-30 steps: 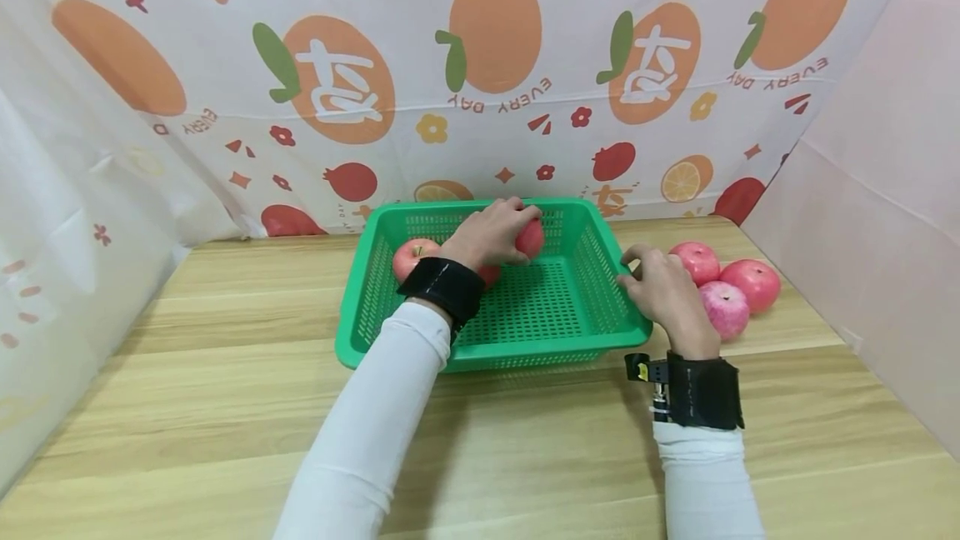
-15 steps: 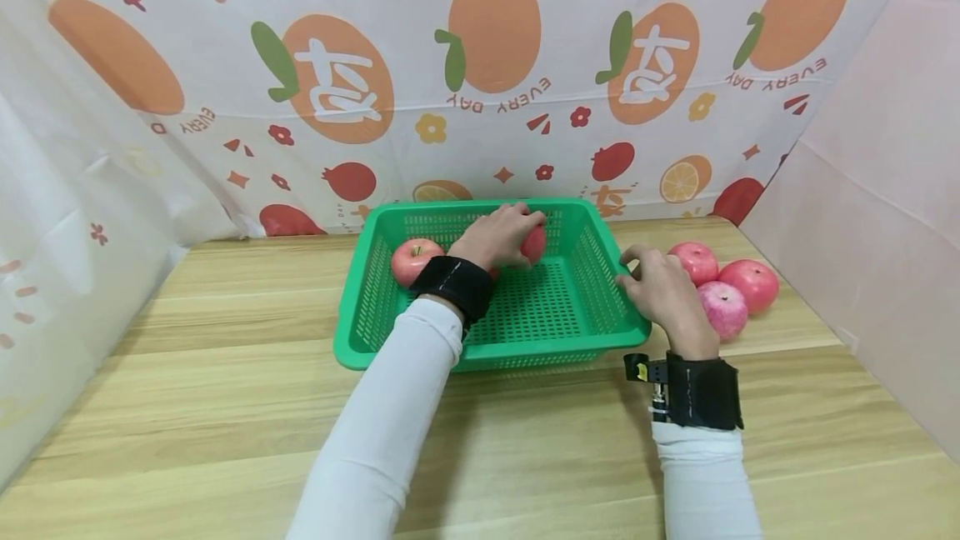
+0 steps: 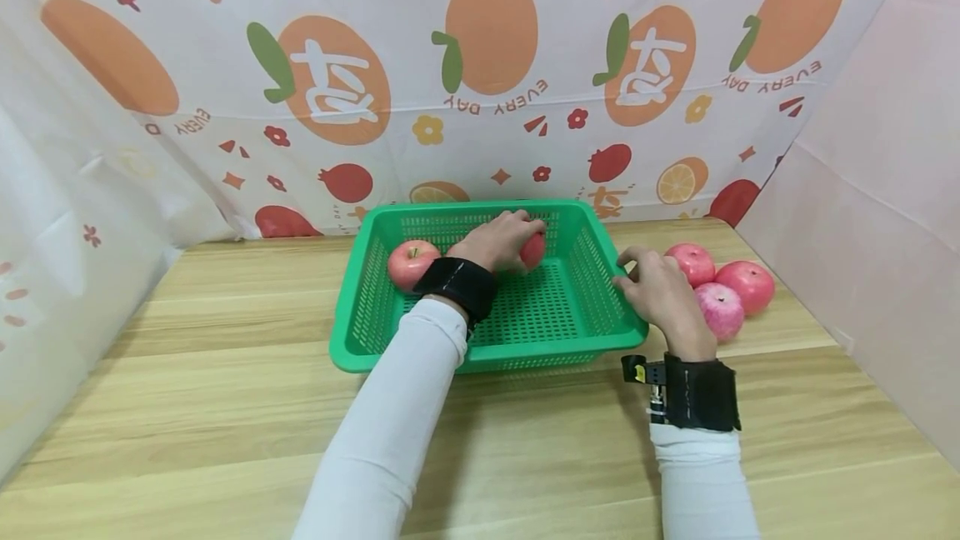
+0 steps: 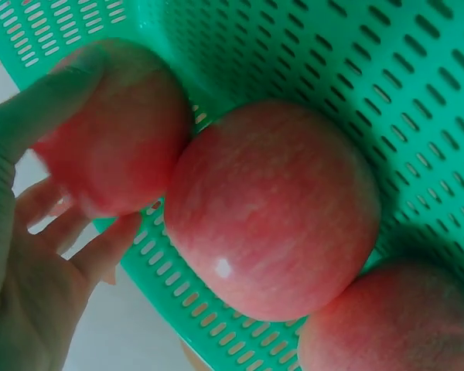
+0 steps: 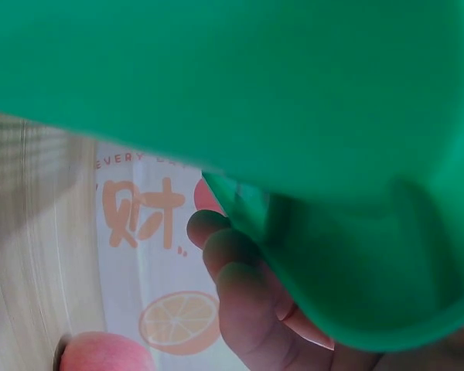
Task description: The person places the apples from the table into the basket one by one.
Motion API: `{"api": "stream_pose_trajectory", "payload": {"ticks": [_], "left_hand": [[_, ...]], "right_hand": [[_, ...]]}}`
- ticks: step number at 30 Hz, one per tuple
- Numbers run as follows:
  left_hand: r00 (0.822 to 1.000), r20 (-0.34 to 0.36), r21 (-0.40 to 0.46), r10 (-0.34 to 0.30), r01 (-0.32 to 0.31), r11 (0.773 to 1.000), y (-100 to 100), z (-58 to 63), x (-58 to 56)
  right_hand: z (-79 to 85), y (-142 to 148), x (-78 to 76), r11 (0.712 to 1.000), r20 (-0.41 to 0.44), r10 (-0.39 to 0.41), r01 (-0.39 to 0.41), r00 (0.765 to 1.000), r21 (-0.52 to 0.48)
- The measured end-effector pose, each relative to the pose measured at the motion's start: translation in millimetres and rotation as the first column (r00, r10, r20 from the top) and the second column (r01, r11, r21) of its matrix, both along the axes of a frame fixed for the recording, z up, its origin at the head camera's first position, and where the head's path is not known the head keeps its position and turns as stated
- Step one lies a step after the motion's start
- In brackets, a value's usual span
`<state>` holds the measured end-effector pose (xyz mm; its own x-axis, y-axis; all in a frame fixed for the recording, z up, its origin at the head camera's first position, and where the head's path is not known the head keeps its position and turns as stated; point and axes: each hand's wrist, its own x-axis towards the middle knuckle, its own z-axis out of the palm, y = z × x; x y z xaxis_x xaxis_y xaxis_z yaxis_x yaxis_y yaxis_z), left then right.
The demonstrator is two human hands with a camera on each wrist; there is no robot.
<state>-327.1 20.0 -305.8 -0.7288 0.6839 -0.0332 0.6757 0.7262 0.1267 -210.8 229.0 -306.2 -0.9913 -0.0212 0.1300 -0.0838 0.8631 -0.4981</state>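
Note:
My left hand (image 3: 497,243) reaches into a green plastic basket (image 3: 555,347) and holds a red apple (image 3: 534,251) near its back wall. In the left wrist view, thumb and fingers lie around that apple (image 4: 135,135), which touches a larger apple (image 4: 272,212). A third apple (image 4: 394,321) sits beside it, cut off by the frame edge. At the basket's left end the head view shows one apple (image 3: 412,265); my left hand and wrist mostly hide the middle one. My right hand (image 3: 663,294) grips the basket's right rim, its fingers (image 5: 243,297) curled against the rim's underside.
Three more apples lie together on the wooden table (image 3: 187,407), right of the basket: one at the back (image 3: 691,263), one at the right (image 3: 747,287) and a paler one in front (image 3: 720,311). A fruit-print curtain (image 3: 480,148) hangs close behind the basket.
My left hand has shifted slightly right and a little down inside the basket, still holding the apple. My right hand keeps its place on the rim, and the basket has barely moved.

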Motion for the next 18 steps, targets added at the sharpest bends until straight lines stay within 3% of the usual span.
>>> {"api": "stream_pose_trajectory", "payload": {"ticks": [5, 9, 13, 18], "left_hand": [[0.993, 0.109, -0.084, 0.056, -0.047, 0.995, 2, 3.1, 4.6], [0.987, 0.154, -0.08, 0.054, -0.042, 0.996, 4, 5.8, 8.3], [0.99, 0.136, -0.1, 0.028, -0.014, 0.995, 7, 6.7, 10.7], [0.999, 0.049, -0.092, 0.004, 0.001, 0.996, 6, 5.0, 8.6]], "right_hand": [[-0.3, 0, -0.5, 1.0, 0.004, -0.009, 0.009, 1.0, 0.018], [-1.2, 0, -0.8, 1.0, 0.004, -0.01, 0.01, 1.0, 0.024], [-2.2, 1, -0.5, 1.0, 0.005, -0.005, 0.005, 1.0, 0.01], [-1.9, 1, -1.2, 1.0, -0.01, 0.007, -0.007, 1.0, 0.001]]}}
